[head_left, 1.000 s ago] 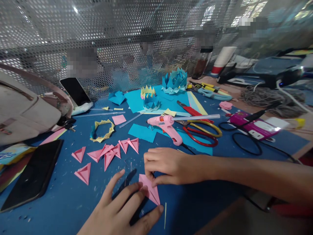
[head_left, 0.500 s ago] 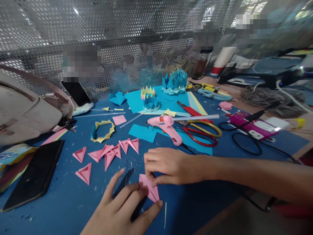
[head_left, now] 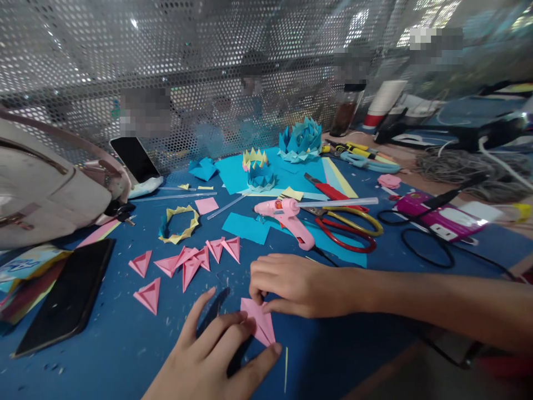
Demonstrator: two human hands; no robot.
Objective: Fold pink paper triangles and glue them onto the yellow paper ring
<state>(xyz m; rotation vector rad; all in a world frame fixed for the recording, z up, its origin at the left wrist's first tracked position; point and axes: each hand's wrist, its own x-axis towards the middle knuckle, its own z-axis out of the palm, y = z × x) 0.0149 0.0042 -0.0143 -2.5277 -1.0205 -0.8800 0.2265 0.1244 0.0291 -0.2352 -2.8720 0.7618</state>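
Note:
A small piece of pink folded paper (head_left: 263, 324) lies on the blue tabletop, with creases running to a point at its near end. My left hand (head_left: 216, 355) reaches in from below, fingertips on the paper's left edge and thumb at its near tip; one finger sticks out to the side. My right hand (head_left: 287, 286) comes from the right with curled fingers, its thumb and fingertips gripping the paper's upper right edge. Left of the hands lie several pink folded paper triangles (head_left: 190, 272). Beyond my right hand rests a pink glue gun (head_left: 287, 214) with a clear stick in it.
Scissors (head_left: 350, 228) lie right of the glue gun, before a purple power strip (head_left: 437, 216) with black cable. Paper crowns (head_left: 179, 225) and a blue paper flower (head_left: 300, 140) stand farther back. A dark phone or tablet (head_left: 66, 300) and a bag (head_left: 45, 183) occupy the left.
The whole view has shifted slightly, so everything sits a little farther right. Both hands keep nearly the same hold on the pink paper.

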